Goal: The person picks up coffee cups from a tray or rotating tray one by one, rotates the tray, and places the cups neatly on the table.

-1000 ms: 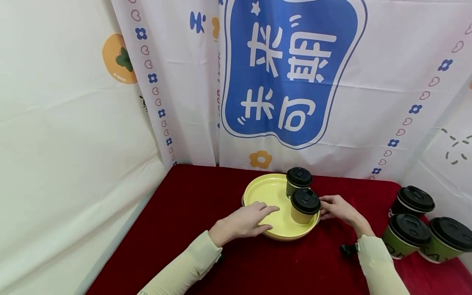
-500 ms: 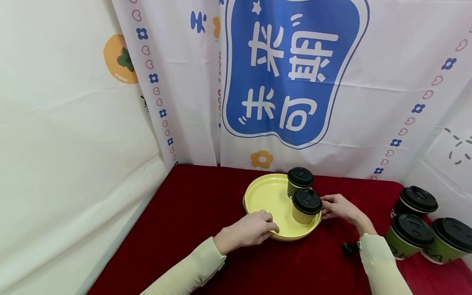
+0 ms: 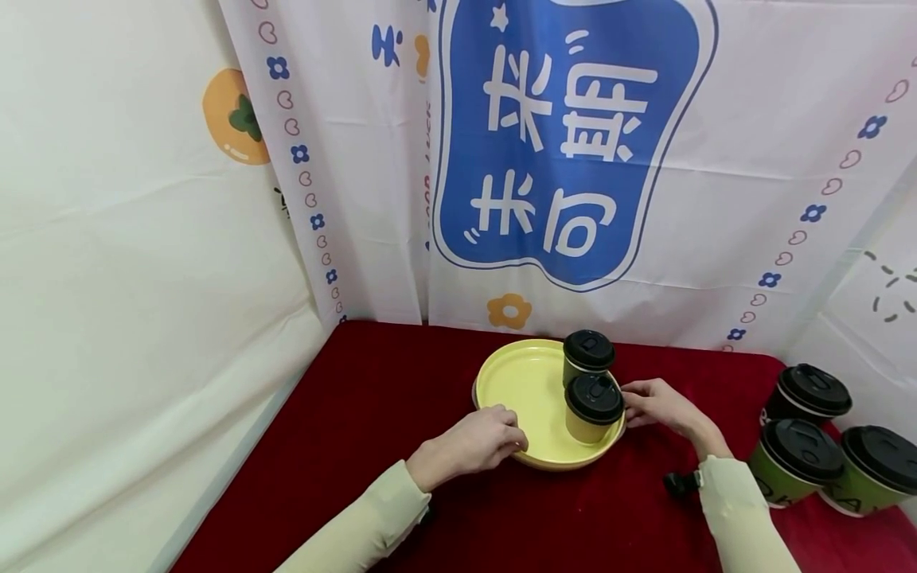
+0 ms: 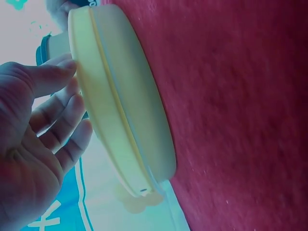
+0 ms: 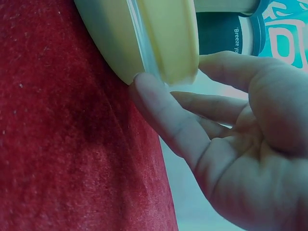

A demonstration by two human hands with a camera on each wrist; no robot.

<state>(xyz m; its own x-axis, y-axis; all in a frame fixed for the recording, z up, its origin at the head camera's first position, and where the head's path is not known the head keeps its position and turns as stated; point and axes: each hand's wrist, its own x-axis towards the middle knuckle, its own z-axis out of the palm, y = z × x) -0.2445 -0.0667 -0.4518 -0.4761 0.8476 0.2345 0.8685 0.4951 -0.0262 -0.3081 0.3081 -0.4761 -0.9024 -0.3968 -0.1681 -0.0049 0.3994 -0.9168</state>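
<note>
A round yellow turntable (image 3: 521, 391) lies on a red cloth, its upper tray set apart from its base by a thin gap. My left hand (image 3: 478, 439) pinches the tray's near-left rim; in the left wrist view the thumb and bent fingers meet at that rim. At the right edge my right hand (image 3: 662, 407) holds the turntable, with one fingertip low on the base in the right wrist view. Two lidded paper cups stand upright on the tray's right part: a dark green cup (image 3: 584, 368) behind and a tan cup (image 3: 587, 426) in front, near the right hand.
Three more black-lidded cups stand at the table's right: a dark cup (image 3: 777, 407) and two green cups (image 3: 777, 477), beside the right forearm. A printed white curtain (image 3: 372, 175) hangs along the back, and pale fabric (image 3: 143, 318) borders the left.
The left hand's fingers have closed on the near rim and moved slightly left. The tray has turned a little clockwise, carrying both cups along. The right hand stays at the right edge.
</note>
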